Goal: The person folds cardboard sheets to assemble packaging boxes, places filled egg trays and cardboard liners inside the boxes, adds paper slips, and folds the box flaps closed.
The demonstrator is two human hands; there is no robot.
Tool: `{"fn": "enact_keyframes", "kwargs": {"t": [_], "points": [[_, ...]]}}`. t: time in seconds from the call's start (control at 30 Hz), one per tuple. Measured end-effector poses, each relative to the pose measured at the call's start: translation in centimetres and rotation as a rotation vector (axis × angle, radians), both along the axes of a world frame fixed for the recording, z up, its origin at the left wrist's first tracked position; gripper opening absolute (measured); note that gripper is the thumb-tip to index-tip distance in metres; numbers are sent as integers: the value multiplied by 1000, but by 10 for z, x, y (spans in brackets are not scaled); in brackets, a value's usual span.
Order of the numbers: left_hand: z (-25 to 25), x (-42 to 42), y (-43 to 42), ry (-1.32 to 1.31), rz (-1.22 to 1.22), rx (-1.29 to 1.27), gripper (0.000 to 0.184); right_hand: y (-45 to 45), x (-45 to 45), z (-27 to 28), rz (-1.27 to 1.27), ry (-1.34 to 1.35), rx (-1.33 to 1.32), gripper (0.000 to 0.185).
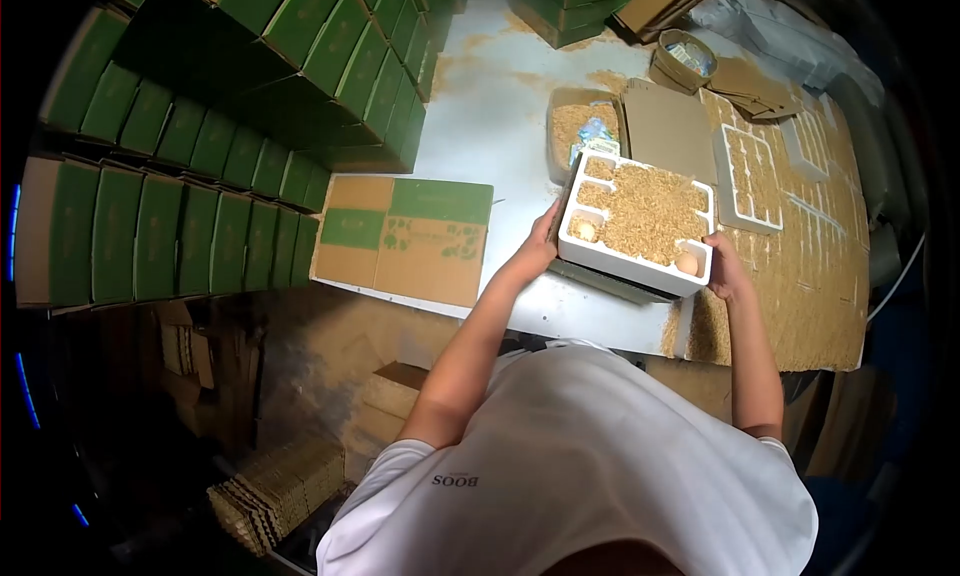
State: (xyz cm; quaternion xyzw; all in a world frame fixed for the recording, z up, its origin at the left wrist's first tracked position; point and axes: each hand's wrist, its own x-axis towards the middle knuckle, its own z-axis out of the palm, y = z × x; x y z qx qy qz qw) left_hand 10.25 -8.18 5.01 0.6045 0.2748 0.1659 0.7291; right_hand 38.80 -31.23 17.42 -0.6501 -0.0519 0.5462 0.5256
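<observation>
A white foam tray (640, 261) filled with tan husk-like grains is between my two hands, close to the table's front edge. Egg-like rounded shapes show at its front right and left compartments; the grains cover the rest. My left hand (537, 248) grips the tray's left side, fingers partly hidden behind it. On the right side, my right hand (730, 266) is closed round the tray's front corner, thumb near the rim. Under the tray a dark, greenish edge shows, perhaps a box; I cannot tell whether the tray rests on it.
Green-and-brown boxes (180, 216) are stacked at left, beside a flat printed carton (400, 238). Behind the tray stand a tub of grains (570, 126) and a cardboard piece (668, 126). Another foam tray (735, 211) lies on the grain-covered right side, near a round basket (683, 61).
</observation>
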Motion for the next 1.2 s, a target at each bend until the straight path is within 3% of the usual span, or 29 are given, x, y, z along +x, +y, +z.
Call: {"fn": "enact_keyframes", "kwargs": {"t": [0.23, 0.4, 0.53, 0.6, 0.63, 0.73, 0.77, 0.8, 0.87, 0.93, 1.07, 1.2], "points": [[11, -11, 19, -86, -239, -38, 106, 20, -2, 7, 21, -186, -200, 37], [22, -16, 25, -14, -274, -95, 110, 31, -21, 29, 116, -327, -210, 18], [27, -16, 27, 27, -309, -81, 111, 42, -28, -7, 335, -438, -262, 50], [28, -14, 26, 38, -298, -96, 110, 56, -44, -13, 193, -395, -425, 69], [31, -13, 26, 55, -290, -107, 109, 57, -40, -16, 195, -344, -381, 76], [47, -11, 20, 85, -239, -111, 106, 58, -53, 3, 226, -520, -410, 86], [55, -10, 17, 111, -222, -136, 106, 53, -56, -7, 308, -709, -362, 101], [57, -9, 15, 138, -212, -159, 106, 54, -64, -1, 383, -670, -362, 112], [45, -10, 17, 156, -206, -139, 98, 54, -82, -1, 529, -897, -439, 119], [39, -16, 24, 207, -199, -131, 82, 60, -108, 21, 666, -1071, -668, 120], [19, -33, 29, 229, -69, -133, 63, 76, -125, 24, 783, -1070, -791, 115], [28, -37, 11, 254, 15, -93, 62, 62, -123, 19, 576, -1144, -664, 88]]}}
